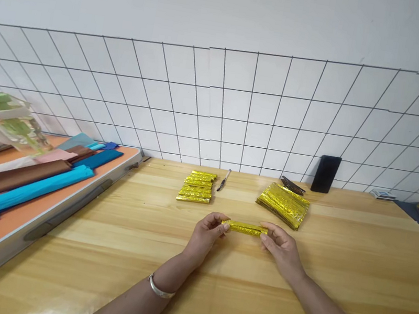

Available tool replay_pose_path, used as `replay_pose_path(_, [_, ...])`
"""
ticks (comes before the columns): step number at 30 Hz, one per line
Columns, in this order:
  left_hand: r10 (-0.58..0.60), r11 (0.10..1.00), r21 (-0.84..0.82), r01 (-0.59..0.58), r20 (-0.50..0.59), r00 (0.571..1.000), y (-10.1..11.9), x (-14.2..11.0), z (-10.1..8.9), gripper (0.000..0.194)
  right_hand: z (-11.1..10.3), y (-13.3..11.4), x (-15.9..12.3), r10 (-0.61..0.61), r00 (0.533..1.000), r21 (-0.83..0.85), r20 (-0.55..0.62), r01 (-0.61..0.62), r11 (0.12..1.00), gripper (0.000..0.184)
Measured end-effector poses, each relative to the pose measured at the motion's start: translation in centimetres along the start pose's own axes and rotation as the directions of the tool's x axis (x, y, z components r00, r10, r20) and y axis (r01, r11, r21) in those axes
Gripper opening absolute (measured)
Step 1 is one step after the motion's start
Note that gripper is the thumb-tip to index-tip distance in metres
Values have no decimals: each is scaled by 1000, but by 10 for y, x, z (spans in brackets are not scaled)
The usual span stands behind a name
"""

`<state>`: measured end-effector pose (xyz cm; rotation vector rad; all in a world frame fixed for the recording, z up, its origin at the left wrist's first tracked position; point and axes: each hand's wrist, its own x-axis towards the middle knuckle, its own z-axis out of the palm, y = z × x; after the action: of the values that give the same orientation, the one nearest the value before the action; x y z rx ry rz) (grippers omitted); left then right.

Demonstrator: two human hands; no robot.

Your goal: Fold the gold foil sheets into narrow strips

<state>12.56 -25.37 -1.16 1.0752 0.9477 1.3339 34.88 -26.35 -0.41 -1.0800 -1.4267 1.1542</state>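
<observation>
A narrow folded strip of gold foil paper point(245, 228) is stretched level between my two hands, just above the table. My left hand point(210, 231) pinches its left end between thumb and fingers. At the other end, my right hand point(281, 247) grips the strip the same way. Beyond my left hand lies a row of similar folded gold strips point(197, 187), partly overlapping. A stack of wider gold foil sheets point(284, 205) rests behind my right hand, its sheets slightly fanned.
A pen point(224, 180) lies between the gold piles. Behind the stack is a dark stapler-like object point(292, 185); a black phone point(326, 174) leans on the tiled wall. At left, an orange-topped surface point(80, 192) holds coloured paper rolls point(24, 194) and a green-lidded bottle point(5, 116).
</observation>
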Motion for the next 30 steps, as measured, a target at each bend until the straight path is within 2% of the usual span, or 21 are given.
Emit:
replay_pose_path(15, [-27,997,74,22,71,997,-2,-2,2,29,0,8,-1,12,998,54,-54,-9,998,34])
replay_pose_path(24, [-55,996,70,51,58,997,-1,-3,1,31,0,1,-4,1,1000,93,9,-2,996,40])
replay_pose_path(30, [-74,996,49,69,116,990,-4,-3,0,27,-2,-4,-6,-28,999,105,33,25,994,40])
